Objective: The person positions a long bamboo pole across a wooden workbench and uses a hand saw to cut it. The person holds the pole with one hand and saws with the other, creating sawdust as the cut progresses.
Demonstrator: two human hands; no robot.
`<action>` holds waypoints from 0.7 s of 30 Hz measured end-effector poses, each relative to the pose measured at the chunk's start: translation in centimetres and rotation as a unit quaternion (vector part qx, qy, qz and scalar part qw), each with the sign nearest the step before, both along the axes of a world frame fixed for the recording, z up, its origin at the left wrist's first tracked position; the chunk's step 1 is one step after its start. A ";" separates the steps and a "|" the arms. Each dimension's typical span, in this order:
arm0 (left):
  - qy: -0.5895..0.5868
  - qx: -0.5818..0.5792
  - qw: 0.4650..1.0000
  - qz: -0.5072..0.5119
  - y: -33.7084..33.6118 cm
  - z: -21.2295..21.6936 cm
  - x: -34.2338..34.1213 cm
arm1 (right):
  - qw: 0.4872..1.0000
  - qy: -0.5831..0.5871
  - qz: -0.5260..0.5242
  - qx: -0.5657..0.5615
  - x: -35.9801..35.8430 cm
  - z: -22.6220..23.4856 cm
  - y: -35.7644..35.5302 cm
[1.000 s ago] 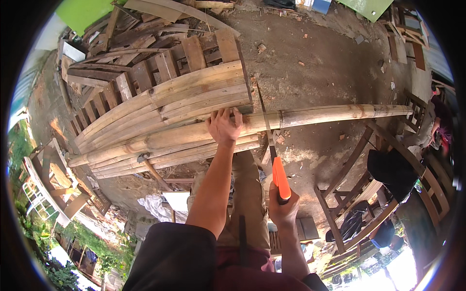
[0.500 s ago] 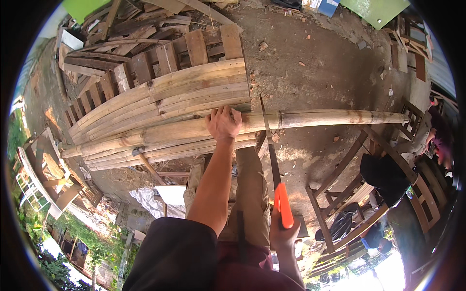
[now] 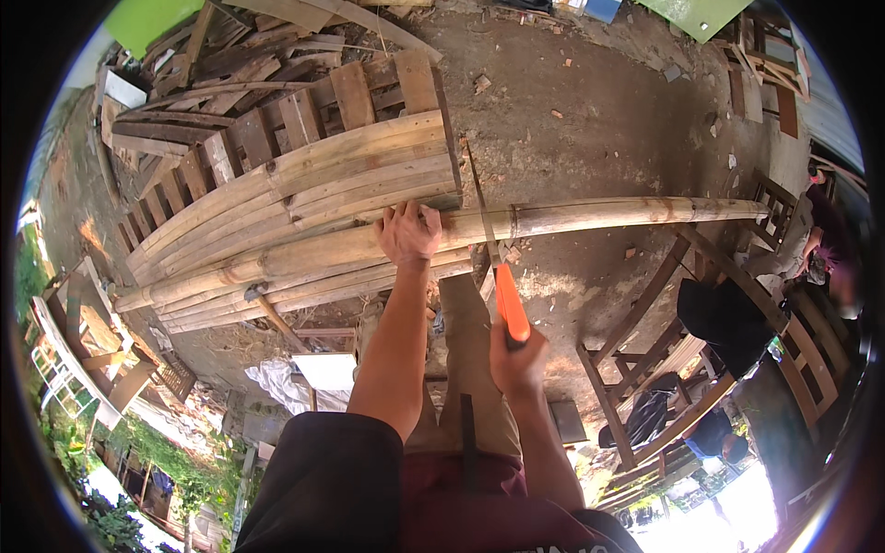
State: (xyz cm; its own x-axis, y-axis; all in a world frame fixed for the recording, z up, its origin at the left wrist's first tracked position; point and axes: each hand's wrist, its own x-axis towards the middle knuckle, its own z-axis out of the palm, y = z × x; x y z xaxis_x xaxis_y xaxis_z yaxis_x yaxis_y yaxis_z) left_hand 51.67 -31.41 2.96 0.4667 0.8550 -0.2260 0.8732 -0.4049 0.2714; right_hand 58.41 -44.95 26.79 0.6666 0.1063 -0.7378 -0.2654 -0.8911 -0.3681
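Note:
A long bamboo pole (image 3: pixel 608 217) lies across a stack of split bamboo slats (image 3: pixel 304 198). My left hand (image 3: pixel 408 230) presses down on the pole near its middle. My right hand (image 3: pixel 516 361) grips the orange handle of a hand saw (image 3: pixel 493 258). The thin blade runs up from the handle and crosses the pole just right of my left hand. My knee in tan trousers sits below the pole between both arms.
Wooden pallets (image 3: pixel 277 111) lie behind the slats. A hammer (image 3: pixel 267 309) rests under the stack. Wooden chair frames (image 3: pixel 645 369) stand at the right, and a person (image 3: pixel 820 240) sits at the far right edge. Bare dirt ground (image 3: pixel 590 120) spreads beyond the pole.
My right hand has pushed the saw forward again after drawing it back, so the blade crosses the pole higher. My left hand has stayed on the pole.

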 end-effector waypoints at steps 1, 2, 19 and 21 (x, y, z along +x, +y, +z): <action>-0.021 0.007 1.000 -0.003 0.3 -0.2 0.6 | 0.998 -0.058 -0.018 0.031 0.8 -3.9 2.2; -0.032 0.014 0.999 -0.003 0.5 -0.3 0.9 | 0.988 -0.124 0.014 0.091 1.1 -6.2 3.2; -0.024 0.002 1.000 0.006 0.2 -0.1 0.4 | 0.998 -0.004 -0.016 0.054 -2.3 1.4 -1.7; -0.003 -0.022 1.000 0.012 0.6 0.4 0.0 | 0.998 0.017 0.026 0.056 -4.8 7.8 -5.1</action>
